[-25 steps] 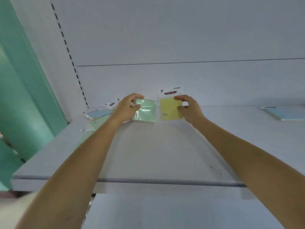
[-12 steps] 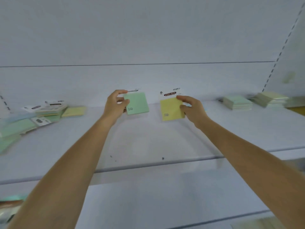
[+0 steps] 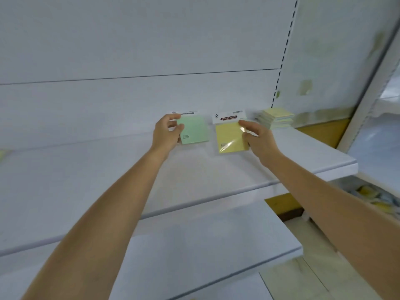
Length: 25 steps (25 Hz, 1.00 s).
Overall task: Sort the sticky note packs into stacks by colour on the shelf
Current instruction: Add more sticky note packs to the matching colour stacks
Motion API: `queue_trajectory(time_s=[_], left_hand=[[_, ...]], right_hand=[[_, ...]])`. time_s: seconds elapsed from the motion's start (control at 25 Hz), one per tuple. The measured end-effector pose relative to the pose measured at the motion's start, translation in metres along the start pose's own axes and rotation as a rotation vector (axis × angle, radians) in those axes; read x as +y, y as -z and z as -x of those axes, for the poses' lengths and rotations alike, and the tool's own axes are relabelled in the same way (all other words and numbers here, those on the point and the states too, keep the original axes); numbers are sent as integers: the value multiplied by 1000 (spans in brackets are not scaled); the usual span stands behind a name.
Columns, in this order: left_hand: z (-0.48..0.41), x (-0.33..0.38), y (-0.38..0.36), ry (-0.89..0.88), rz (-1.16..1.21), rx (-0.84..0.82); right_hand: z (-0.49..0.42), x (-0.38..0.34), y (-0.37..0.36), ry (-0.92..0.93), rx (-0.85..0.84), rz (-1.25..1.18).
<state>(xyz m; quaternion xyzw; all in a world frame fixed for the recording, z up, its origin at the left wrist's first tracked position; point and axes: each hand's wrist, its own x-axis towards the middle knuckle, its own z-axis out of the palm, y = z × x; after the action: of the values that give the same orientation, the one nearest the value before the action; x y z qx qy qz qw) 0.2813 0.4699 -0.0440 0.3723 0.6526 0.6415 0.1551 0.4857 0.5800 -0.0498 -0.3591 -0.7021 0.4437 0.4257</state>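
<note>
While both arms reach over the white metal shelf [image 3: 216,176], the left hand [image 3: 167,133] pinches a square green sticky note pack [image 3: 194,130] and the right hand [image 3: 257,137] grips a square yellow sticky note pack [image 3: 229,137], near a stack of yellow packs [image 3: 276,118] at the shelf's right end.

White metal shelving unit w/ pale back panel [image 3: 129,50], thin horizontal seam across it. Slotted upright [image 3: 284,46] at right, side panel [image 3: 337,50] beyond w/ faded greenish smudges. Upper shelf [image 3: 86,180], lower shelf [image 3: 205,245] beneath. Light tiled floor [image 3: 303,282] bottom right. Soft, even light
</note>
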Motion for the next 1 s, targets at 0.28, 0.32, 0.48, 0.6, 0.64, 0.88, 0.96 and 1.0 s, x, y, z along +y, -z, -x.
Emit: queue_trajectory(time_s=[0.28,0.32,0.48,0.6,0.64,0.88,0.96,1.0], left_hand=[[-70,2,-76,-16,-1,-8],[-76,3,-87,-18,10,-17],[-95,-3,-125,0,-10,-10],[-102,-5,-145,-8,-104,-2],[-102,-3,-150,-5,-138,20],[-99,-10,-165,107,-405,80],[-94,-12,-168,167,-365,60],[-91,-13,-170,183,-348,54]], right_hand=[[-66,14,53,1,146,39],[-76,15,60,4,166,39],[-113,22,92,-7,211,1],[-143,29,118,-6,228,25],[-154,31,124,0,223,37],[-192,45,143,-24,131,101],[-199,52,140,-29,62,137],[-201,55,138,-31,36,161]])
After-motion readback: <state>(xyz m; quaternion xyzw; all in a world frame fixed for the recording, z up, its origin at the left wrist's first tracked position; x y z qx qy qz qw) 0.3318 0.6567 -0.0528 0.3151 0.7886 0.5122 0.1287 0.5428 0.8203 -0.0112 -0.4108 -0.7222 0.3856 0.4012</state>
